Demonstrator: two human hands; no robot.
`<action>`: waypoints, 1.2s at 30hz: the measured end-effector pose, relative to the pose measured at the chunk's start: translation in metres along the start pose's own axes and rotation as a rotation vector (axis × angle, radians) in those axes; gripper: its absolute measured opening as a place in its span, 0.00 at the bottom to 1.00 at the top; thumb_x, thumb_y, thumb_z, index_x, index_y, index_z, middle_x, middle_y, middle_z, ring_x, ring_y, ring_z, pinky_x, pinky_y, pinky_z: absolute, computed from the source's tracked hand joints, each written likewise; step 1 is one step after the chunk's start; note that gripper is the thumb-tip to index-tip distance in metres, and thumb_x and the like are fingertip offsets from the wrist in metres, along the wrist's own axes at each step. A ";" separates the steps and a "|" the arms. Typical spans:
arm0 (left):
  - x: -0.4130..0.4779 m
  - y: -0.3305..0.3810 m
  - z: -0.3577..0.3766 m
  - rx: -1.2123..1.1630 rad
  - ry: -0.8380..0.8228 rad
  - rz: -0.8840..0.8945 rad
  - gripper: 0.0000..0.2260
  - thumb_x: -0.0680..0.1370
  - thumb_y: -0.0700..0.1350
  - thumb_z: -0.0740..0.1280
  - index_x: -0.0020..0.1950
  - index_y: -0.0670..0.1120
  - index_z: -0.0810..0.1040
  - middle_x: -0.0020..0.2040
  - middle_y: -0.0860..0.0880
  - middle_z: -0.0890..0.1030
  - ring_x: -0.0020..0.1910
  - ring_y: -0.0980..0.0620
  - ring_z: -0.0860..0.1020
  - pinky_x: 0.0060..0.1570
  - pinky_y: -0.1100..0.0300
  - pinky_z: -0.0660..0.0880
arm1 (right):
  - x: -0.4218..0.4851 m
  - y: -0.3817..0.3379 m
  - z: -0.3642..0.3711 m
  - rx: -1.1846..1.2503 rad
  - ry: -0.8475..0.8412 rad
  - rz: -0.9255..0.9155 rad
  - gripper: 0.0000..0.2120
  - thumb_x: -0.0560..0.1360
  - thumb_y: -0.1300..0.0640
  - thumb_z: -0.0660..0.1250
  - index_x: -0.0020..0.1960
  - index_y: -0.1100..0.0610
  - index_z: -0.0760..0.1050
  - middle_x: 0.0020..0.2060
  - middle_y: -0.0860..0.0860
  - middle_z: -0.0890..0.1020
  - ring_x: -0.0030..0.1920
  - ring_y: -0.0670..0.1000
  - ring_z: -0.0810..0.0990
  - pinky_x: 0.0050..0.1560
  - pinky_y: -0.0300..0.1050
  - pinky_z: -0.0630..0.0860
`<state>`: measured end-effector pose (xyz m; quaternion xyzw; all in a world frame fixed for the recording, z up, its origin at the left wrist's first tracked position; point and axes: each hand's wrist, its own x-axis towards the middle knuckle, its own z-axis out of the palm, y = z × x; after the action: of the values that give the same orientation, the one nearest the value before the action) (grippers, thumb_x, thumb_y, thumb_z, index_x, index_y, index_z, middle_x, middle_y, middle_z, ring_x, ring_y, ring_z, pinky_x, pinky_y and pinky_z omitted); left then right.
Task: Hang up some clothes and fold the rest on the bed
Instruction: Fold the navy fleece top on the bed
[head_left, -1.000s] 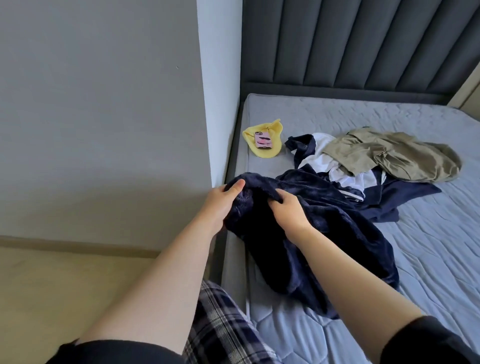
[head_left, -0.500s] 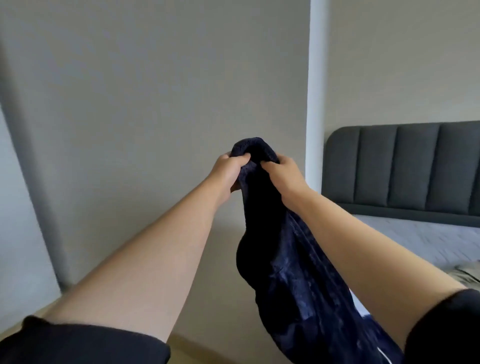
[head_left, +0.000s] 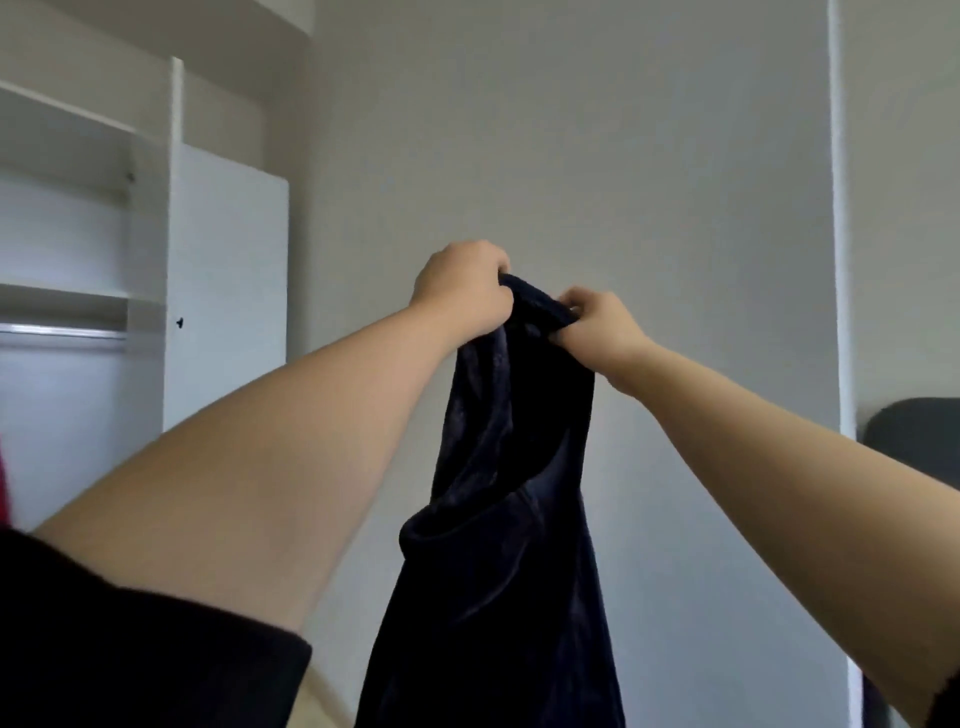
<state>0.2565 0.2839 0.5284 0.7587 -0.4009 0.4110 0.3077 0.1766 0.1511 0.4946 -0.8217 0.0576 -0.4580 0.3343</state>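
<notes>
An open white wardrobe (head_left: 228, 260) is seen at the left, fitted with shelves and a metal rail (head_left: 62, 331). A dark navy garment (head_left: 509, 545) of soft, velvety cloth is held up in mid-air before the grey wall (head_left: 649, 156), its long axis vertical and its folds hanging downward. Its bunched top edge is gripped by the left hand (head_left: 457, 291) and by the right hand (head_left: 597, 327), fingers curled tightly round the cloth.
</notes>
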 end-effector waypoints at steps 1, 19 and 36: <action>-0.001 -0.005 0.000 0.048 0.019 -0.034 0.09 0.70 0.39 0.61 0.44 0.47 0.79 0.44 0.47 0.80 0.42 0.44 0.74 0.39 0.57 0.71 | 0.000 0.005 0.008 -0.190 -0.024 -0.023 0.09 0.71 0.69 0.59 0.43 0.57 0.72 0.34 0.52 0.76 0.34 0.51 0.74 0.33 0.41 0.70; -0.054 -0.109 0.054 0.277 0.008 -0.275 0.10 0.71 0.28 0.59 0.45 0.42 0.74 0.46 0.43 0.74 0.45 0.43 0.75 0.37 0.55 0.69 | -0.019 0.084 0.015 -1.040 -0.020 0.250 0.05 0.72 0.67 0.61 0.43 0.58 0.68 0.34 0.53 0.70 0.40 0.58 0.73 0.41 0.47 0.70; -0.101 -0.114 0.120 0.091 -0.523 -0.320 0.12 0.71 0.30 0.55 0.39 0.44 0.75 0.40 0.46 0.75 0.41 0.44 0.73 0.39 0.57 0.69 | -0.066 0.145 -0.034 -0.474 -0.369 0.577 0.12 0.72 0.53 0.70 0.46 0.63 0.81 0.42 0.57 0.82 0.45 0.58 0.81 0.52 0.49 0.78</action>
<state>0.3661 0.2799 0.3681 0.9053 -0.3230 0.1657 0.2206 0.1425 0.0487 0.3728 -0.8944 0.3285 -0.1645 0.2552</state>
